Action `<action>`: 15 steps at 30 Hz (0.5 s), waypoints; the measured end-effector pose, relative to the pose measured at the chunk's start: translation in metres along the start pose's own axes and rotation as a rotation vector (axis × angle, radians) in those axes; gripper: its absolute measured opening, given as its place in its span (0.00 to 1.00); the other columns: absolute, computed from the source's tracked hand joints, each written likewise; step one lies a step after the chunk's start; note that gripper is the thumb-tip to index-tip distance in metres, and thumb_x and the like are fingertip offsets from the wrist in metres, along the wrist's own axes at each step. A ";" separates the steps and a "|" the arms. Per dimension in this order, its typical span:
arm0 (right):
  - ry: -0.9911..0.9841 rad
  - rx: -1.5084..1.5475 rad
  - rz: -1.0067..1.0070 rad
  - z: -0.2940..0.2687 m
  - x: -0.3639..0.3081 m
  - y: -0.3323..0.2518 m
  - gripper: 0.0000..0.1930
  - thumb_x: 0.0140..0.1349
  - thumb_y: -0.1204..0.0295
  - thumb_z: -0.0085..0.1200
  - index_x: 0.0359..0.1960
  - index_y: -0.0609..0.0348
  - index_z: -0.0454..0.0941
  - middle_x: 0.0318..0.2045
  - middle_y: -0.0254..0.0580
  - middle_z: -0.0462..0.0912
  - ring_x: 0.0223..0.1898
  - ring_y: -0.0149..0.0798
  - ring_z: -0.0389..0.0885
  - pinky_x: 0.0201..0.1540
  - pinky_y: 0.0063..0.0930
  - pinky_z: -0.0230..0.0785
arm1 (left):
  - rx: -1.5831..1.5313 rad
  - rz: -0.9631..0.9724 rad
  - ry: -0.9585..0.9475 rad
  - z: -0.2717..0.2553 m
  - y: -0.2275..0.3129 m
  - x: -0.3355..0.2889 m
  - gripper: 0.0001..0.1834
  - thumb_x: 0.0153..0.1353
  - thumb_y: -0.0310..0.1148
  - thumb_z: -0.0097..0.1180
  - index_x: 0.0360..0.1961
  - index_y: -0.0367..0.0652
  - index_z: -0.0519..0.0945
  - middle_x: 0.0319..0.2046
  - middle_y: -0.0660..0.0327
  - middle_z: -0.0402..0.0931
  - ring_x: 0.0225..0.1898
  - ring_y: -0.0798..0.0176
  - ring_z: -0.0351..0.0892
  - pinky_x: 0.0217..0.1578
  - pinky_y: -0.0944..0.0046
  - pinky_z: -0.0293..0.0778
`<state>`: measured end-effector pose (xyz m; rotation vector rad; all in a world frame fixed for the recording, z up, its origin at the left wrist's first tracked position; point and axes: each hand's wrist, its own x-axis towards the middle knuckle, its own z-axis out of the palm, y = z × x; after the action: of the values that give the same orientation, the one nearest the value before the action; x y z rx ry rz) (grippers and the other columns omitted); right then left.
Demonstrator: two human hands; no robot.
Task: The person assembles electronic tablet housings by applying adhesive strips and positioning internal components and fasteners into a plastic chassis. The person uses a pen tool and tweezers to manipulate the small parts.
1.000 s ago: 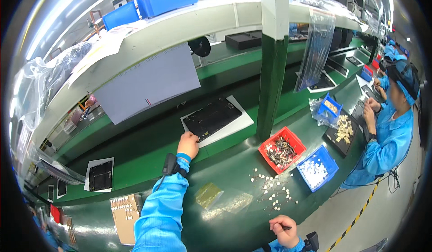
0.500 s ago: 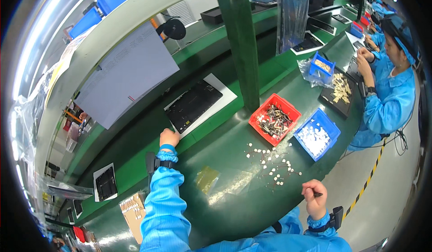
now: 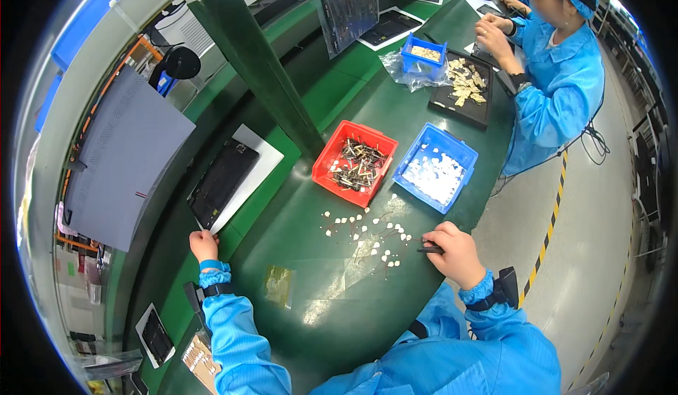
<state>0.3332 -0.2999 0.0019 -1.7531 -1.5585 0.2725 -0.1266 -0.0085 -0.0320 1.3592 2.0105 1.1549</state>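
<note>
On the green ledge [image 3: 261, 213], a black panel [image 3: 223, 183] is lying on a white sheet [image 3: 260, 169], the left hand [image 3: 203, 244] curled at its near corner, grip impossible to tell. Over the bench [image 3: 318, 342], the right hand [image 3: 455, 254] is gripping a black tool [image 3: 429, 250] beside white parts [image 3: 374, 252]. The panel is risking a slip if the sheet gets tugged; the parts, scattering if the tool dips.

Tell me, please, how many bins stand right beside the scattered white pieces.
2: the red bin, nearest the green post, and, to its right, the blue bin.
</note>
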 end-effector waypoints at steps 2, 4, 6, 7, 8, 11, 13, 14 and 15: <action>0.000 -0.060 -0.011 0.005 -0.002 0.003 0.10 0.41 0.76 0.59 0.29 0.53 0.78 0.26 0.36 0.74 0.25 0.42 0.77 0.27 0.31 0.70 | -0.314 -0.081 0.045 0.006 0.002 0.002 0.11 0.57 0.31 0.47 0.35 0.31 0.69 0.29 0.51 0.74 0.33 0.56 0.77 0.35 0.59 0.77; 0.001 -0.117 -0.025 0.008 -0.002 0.006 0.10 0.40 0.75 0.60 0.29 0.53 0.78 0.26 0.36 0.74 0.25 0.43 0.76 0.27 0.32 0.70 | -0.797 -0.213 0.083 0.008 0.011 0.005 0.19 0.57 0.29 0.51 0.45 0.30 0.63 0.39 0.49 0.71 0.37 0.54 0.76 0.35 0.54 0.78; 0.008 -0.162 -0.021 0.009 -0.004 0.007 0.09 0.40 0.75 0.60 0.27 0.53 0.77 0.25 0.37 0.74 0.25 0.43 0.76 0.27 0.33 0.70 | -0.805 -0.188 0.198 0.015 0.022 0.008 0.19 0.54 0.27 0.54 0.45 0.31 0.63 0.39 0.49 0.71 0.37 0.54 0.76 0.34 0.53 0.78; 0.009 -0.159 -0.025 0.009 -0.003 0.006 0.09 0.40 0.75 0.60 0.27 0.53 0.77 0.25 0.37 0.74 0.25 0.43 0.76 0.27 0.33 0.70 | -0.811 -0.168 0.309 0.017 0.028 0.009 0.20 0.52 0.24 0.56 0.45 0.31 0.64 0.38 0.50 0.71 0.37 0.54 0.76 0.33 0.52 0.79; 0.024 -0.145 -0.038 0.010 -0.003 0.006 0.09 0.40 0.75 0.60 0.27 0.55 0.77 0.25 0.38 0.74 0.25 0.43 0.76 0.27 0.33 0.70 | -0.838 -0.169 0.393 0.012 0.034 0.012 0.24 0.48 0.21 0.59 0.46 0.32 0.63 0.38 0.50 0.71 0.37 0.54 0.76 0.33 0.51 0.79; 0.080 -0.107 -0.029 0.010 -0.006 0.010 0.08 0.41 0.77 0.59 0.26 0.58 0.77 0.25 0.40 0.75 0.25 0.43 0.76 0.27 0.32 0.70 | -0.871 -0.167 0.779 0.009 0.092 0.001 0.20 0.48 0.25 0.58 0.42 0.32 0.68 0.35 0.52 0.73 0.35 0.55 0.75 0.32 0.56 0.76; 0.113 -0.069 -0.026 0.012 -0.006 0.010 0.08 0.40 0.77 0.59 0.26 0.58 0.77 0.24 0.41 0.75 0.25 0.44 0.76 0.27 0.33 0.70 | -0.683 0.021 0.807 -0.025 0.086 0.016 0.15 0.49 0.30 0.57 0.34 0.29 0.72 0.29 0.53 0.74 0.31 0.58 0.73 0.33 0.58 0.71; 0.109 -0.050 -0.021 0.013 -0.006 0.011 0.08 0.41 0.76 0.59 0.25 0.57 0.76 0.24 0.40 0.75 0.25 0.44 0.76 0.27 0.34 0.69 | -0.670 0.092 0.874 -0.034 0.089 0.015 0.15 0.50 0.32 0.57 0.31 0.28 0.73 0.27 0.54 0.74 0.29 0.59 0.71 0.34 0.58 0.69; 0.105 -0.034 -0.011 0.014 -0.006 0.012 0.07 0.41 0.75 0.59 0.25 0.55 0.76 0.24 0.40 0.74 0.25 0.45 0.76 0.27 0.35 0.69 | -0.655 0.163 0.936 -0.048 0.114 0.000 0.16 0.51 0.34 0.58 0.28 0.27 0.74 0.25 0.54 0.75 0.27 0.60 0.69 0.34 0.59 0.68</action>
<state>0.3320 -0.2996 -0.0175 -1.7555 -1.5049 0.1466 -0.1015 -0.0084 0.0894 0.6788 1.7196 2.5734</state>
